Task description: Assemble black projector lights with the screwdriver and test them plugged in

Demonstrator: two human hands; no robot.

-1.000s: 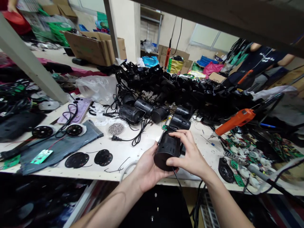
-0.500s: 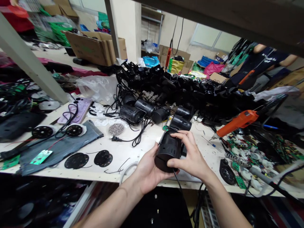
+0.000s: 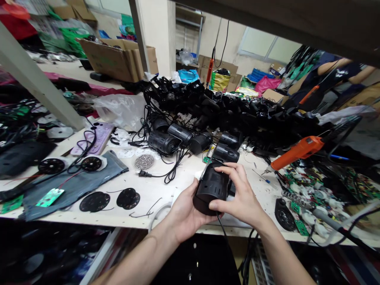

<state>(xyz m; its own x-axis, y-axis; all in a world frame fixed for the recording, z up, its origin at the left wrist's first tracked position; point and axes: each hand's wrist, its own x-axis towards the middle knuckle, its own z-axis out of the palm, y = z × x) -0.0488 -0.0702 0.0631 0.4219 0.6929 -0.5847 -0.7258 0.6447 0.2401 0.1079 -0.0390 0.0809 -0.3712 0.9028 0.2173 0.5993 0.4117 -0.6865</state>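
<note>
Near the front edge of the bench I hold a black cylindrical housing point(image 3: 213, 185) with vent slots, tilted, a black cable hanging from its lower end. My left hand point(image 3: 187, 211) cradles it from the left and below. On the right side and lower end, the thumb and fingers of my right hand point(image 3: 237, 196) grip it. A small green circuit board point(image 3: 206, 159) shows just beyond its far end. Behind it lies another dark cylindrical housing point(image 3: 226, 152). A power cord with a plug point(image 3: 145, 173) is to the left.
An orange electric screwdriver point(image 3: 297, 153) hangs at the right above a heap of circuit boards and wires point(image 3: 314, 198). Black parts point(image 3: 237, 109) are piled at the back. A purple phone point(image 3: 93, 138) and grey cloth point(image 3: 109, 170) lie left. A person point(image 3: 329, 77) stands far right.
Both hands keep their hold on the black housing, which has barely moved, perhaps slightly turned. The orange screwdriver has swung a little to the right. In the background the person's arm has shifted.
</note>
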